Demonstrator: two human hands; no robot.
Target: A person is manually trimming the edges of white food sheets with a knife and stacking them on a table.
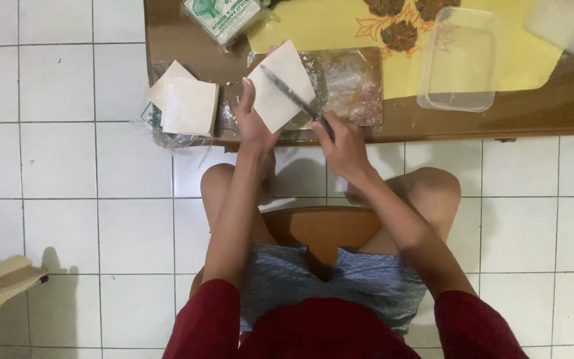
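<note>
A pale square dough sheet (280,85) lies on a floured wooden board (350,83) at the near edge of a brown table (553,106). My left hand (254,123) presses flat on the sheet's near left corner. My right hand (343,143) grips the handle of a knife (293,96), whose blade lies diagonally across the sheet. A stack of similar square sheets (187,103) rests on clear plastic wrap to the left of the board.
A clear plastic container (460,63) sits on a yellow flowered cloth (327,26) at the back right. A green-and-white packet (220,16) lies at the back left. I sit on a wooden stool (320,229) over a white tiled floor (68,199).
</note>
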